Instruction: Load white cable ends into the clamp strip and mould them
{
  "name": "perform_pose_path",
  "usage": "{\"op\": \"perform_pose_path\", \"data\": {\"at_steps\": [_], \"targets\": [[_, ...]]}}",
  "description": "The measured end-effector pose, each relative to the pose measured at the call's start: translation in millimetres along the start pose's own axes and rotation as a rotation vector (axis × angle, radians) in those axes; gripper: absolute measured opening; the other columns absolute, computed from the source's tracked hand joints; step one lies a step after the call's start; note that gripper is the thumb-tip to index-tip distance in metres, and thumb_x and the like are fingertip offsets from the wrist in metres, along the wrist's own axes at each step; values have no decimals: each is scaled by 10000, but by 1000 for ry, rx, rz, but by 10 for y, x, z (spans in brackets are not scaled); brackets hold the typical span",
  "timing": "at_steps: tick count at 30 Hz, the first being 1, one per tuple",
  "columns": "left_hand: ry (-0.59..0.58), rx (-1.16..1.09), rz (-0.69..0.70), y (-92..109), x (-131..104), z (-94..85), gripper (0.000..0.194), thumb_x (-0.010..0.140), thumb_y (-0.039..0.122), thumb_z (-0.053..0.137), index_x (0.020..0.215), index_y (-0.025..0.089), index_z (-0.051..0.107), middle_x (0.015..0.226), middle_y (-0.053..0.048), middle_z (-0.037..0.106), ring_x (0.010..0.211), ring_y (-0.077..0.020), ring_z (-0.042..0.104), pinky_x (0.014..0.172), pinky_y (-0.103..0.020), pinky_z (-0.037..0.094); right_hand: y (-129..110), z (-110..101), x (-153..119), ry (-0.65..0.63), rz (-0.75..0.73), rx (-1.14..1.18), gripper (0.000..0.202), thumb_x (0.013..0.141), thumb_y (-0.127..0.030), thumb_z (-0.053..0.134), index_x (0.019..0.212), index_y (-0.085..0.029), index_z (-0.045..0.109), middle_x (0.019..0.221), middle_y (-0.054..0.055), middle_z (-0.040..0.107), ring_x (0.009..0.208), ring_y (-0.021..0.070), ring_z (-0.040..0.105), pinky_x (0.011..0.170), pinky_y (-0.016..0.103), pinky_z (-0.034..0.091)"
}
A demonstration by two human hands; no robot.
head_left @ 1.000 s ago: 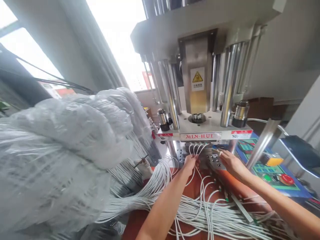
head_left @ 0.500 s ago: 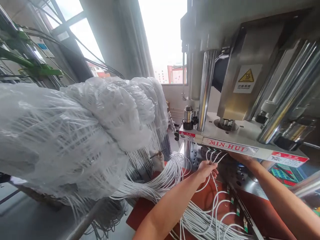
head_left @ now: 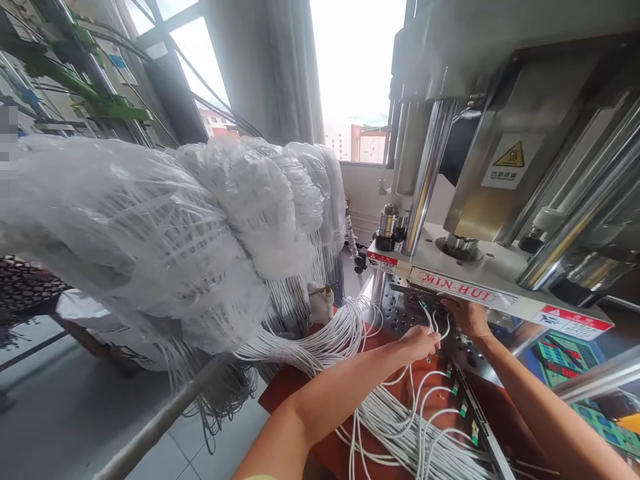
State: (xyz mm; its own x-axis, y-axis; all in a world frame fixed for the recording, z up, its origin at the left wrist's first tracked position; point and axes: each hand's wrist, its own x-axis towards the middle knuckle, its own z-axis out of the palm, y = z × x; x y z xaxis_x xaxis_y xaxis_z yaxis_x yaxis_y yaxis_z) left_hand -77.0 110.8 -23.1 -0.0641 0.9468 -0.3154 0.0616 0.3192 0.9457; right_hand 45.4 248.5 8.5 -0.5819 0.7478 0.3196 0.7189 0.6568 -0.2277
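Note:
My left hand (head_left: 421,343) is closed around several white cables (head_left: 431,319) just in front of the press. Their upper ends run to small green connectors below the MIN-HUI plate (head_left: 460,285). My right hand (head_left: 466,317) reaches under the front edge of that plate, beside the cable ends; its fingertips are partly in shadow, and what they hold cannot be made out. Below, more white cables (head_left: 400,427) lie on a red-brown surface (head_left: 285,390), with green-tipped ends (head_left: 464,407) set along a dark metal rail (head_left: 483,427).
Bundles of cable wrapped in clear plastic (head_left: 150,247) hang over a bar at the left. Shiny press columns (head_left: 430,177) and a heated block with a warning label (head_left: 513,160) stand above the plate. A green control panel (head_left: 565,353) is at the right.
The view has shifted, so the press sits farther right. My right hand has come back and left, showing more below the plate. The cables in my left hand are now bunched closer together.

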Motion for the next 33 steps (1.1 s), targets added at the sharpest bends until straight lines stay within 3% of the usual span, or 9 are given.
{"op": "perform_pose_path", "data": {"at_steps": [5,10,12,16,19,22,27,30,33], "targets": [[-118,105,24,-4,-354,-3,313,919,314,524,656,148,553,497,65,431,461,-66,339,517,-226,249,7,25,-315,110,70,110,580,897,-615,342,764,-201,726,846,136,708,839,293,629,741,398,438],[-379,128,72,-14,-743,-86,410,933,485,499,701,149,535,517,70,402,467,-55,312,507,-217,230,42,-59,-748,115,126,223,516,896,-581,374,907,-215,739,879,86,720,765,224,647,650,312,458],[-433,113,71,-9,-851,-99,422,919,541,501,744,158,531,503,80,379,443,-53,298,488,-210,217,26,-133,-907,126,166,237,498,894,-567,392,920,-205,733,849,76,707,739,212,638,633,301,456],[-497,58,111,26,-972,-52,417,853,587,584,889,175,528,565,72,494,459,-71,409,506,-210,322,-76,-358,-1161,177,226,185,454,878,-567,419,911,-236,728,860,68,679,773,233,607,647,331,431],[-433,150,184,61,-1040,54,376,889,533,568,917,158,588,573,73,467,505,-77,427,569,-221,371,-175,-491,-1288,191,207,144,448,868,-574,422,792,-238,708,792,60,653,796,249,581,690,358,412],[-293,420,323,64,-1132,214,377,955,454,477,818,152,659,590,35,506,592,-108,497,644,-236,397,-259,-497,-1360,191,223,136,467,879,-570,414,716,-216,672,726,49,633,741,226,566,663,333,400],[-435,686,460,30,-1382,386,374,958,426,486,735,180,659,622,15,584,667,-136,583,673,-222,411,-301,-434,-1388,178,279,135,453,905,-545,409,787,-209,689,742,28,652,660,172,551,590,271,378],[-303,660,500,122,-1519,155,389,993,419,396,823,183,654,685,5,610,694,-134,603,696,-219,429,-216,-535,-1463,200,333,91,435,868,-561,444,791,-221,703,767,54,651,679,191,547,588,282,361],[46,674,531,376,-1519,-420,386,981,413,408,803,174,654,883,-43,639,789,-145,625,736,-227,446,-22,-664,-1691,177,402,18,448,861,-563,418,850,-237,724,761,73,656,664,215,554,564,292,335]]}}
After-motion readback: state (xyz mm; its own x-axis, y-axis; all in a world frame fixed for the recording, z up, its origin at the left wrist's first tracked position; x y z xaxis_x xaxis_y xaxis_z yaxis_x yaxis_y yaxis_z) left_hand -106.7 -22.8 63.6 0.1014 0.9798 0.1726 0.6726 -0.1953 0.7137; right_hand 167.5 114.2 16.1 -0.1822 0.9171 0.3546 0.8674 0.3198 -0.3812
